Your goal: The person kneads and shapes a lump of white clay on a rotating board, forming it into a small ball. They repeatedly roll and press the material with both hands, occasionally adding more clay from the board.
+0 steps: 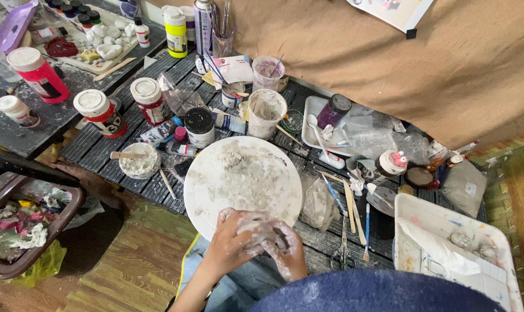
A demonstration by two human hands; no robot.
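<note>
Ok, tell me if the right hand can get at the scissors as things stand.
Probably yes, once it lets go. The right hand is pressed together with the left hand around a grey clay lump. The scissors lie flat on the dark slatted table just beside it, nothing on top or between.

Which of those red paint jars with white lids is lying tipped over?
The big red bottle at far left, on the grey tabletop, lies tilted; the two red jars stand upright.

Two bare hands, left hand [230,242] and right hand [285,251], smeared and caked with pale grey clay, thickest over fingers and knuckles. No sleeves on forearms. Dark blue garment at near edge, lighter blue denim lower left.
</note>
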